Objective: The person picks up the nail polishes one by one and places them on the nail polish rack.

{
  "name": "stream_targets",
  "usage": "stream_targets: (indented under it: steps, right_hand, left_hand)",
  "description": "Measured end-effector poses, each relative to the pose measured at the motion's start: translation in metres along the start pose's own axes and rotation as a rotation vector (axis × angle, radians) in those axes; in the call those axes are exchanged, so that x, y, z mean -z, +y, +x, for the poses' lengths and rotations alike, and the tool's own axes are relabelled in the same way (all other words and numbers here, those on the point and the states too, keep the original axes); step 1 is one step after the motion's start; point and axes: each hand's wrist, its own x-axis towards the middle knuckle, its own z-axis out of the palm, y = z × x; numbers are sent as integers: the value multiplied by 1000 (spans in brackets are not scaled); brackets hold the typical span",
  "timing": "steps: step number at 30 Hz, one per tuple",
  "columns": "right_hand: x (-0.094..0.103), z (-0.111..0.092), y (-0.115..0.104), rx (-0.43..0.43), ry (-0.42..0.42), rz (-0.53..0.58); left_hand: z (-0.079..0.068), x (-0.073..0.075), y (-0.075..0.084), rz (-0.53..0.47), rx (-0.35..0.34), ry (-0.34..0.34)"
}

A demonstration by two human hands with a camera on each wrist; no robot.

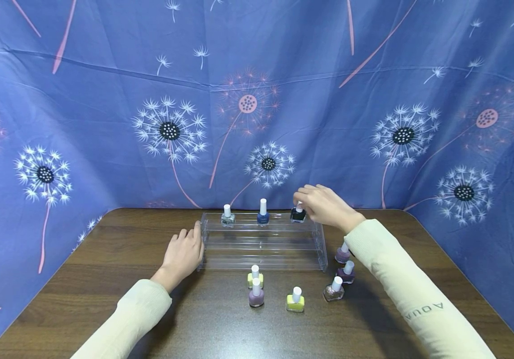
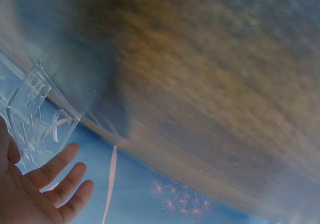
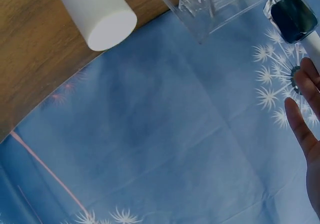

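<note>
A clear tiered display rack [image 1: 234,244] stands near the table's back edge. My left hand [image 1: 182,253] rests against its left side, with fairly straight fingers; in the left wrist view the fingers [image 2: 55,171] lie beside the clear end panel. At the right end of the top tier, my right hand [image 1: 326,205] pinches the white cap of a black nail polish bottle [image 1: 298,215]. The right wrist view shows this dark bottle [image 3: 292,20] beyond the fingertips. A blue nail polish [image 1: 263,218] and a glittery grey-green nail polish [image 1: 227,218] stand on the same tier.
Before the rack stand yellow bottles [image 1: 295,302] and a mauve bottle [image 1: 256,298]. Below the right forearm are a glittery brownish bottle [image 1: 334,292], a dark purple bottle [image 1: 346,274] and another mauve bottle [image 1: 342,255]. A blue dandelion-print cloth [image 1: 311,124] hangs behind the wooden table [image 1: 221,329].
</note>
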Motion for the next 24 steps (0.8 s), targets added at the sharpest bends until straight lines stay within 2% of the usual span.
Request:
stream_targets:
  steps: [9, 24]
  right_hand:
    - [-9, 1, 2, -36, -57, 19]
    - [-24, -2, 1, -17, -62, 16]
  left_hand:
    - [1, -1, 0, 7, -4, -4]
    - [-1, 2, 0, 15, -9, -19]
